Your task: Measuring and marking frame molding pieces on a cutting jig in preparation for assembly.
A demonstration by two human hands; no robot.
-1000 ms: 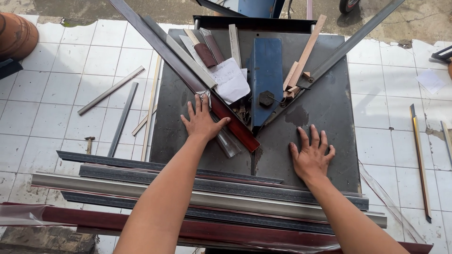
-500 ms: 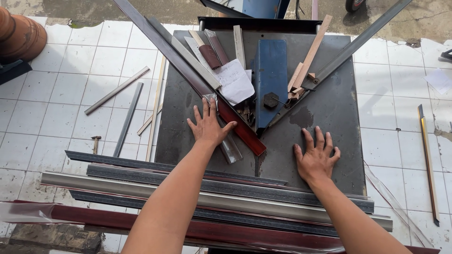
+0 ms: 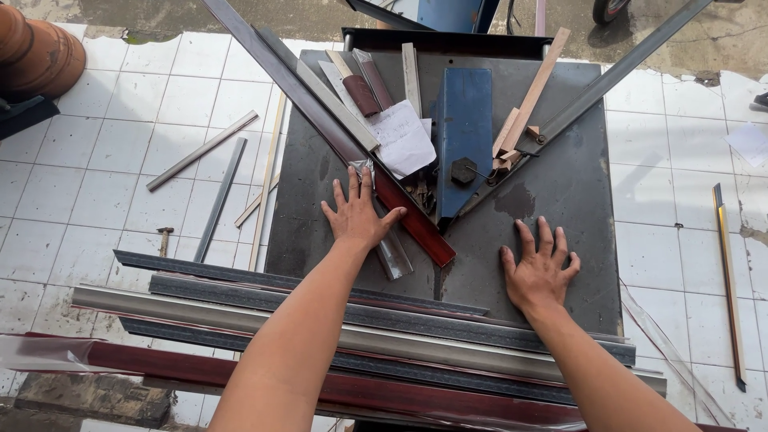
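The left hand lies flat, palm down, fingers spread, gripping nothing. It rests on a short silver moulding piece that lies on the dark metal worktop, left of centre. The fingertips touch the long red-and-dark moulding strip, which runs diagonally from the worktop's far-left corner to near its middle.

The right hand is also open and flat, fingers spread, pressed on bare worktop near the near-right corner. It holds nothing.

Between the hands, the red strip ends just beside the blue cutter body, which stands at the centre toward the far edge. A grey guide bar runs diagonally off toward the far-right corner. White paper, a dark red offcut and pale wooden sticks crowd the far edge around the cutter.

Long moulding lengths, grey, silver and dark red, lie stacked across the near edge, beneath both forearms. Loose strips lie on the white tiled floor left of the worktop.
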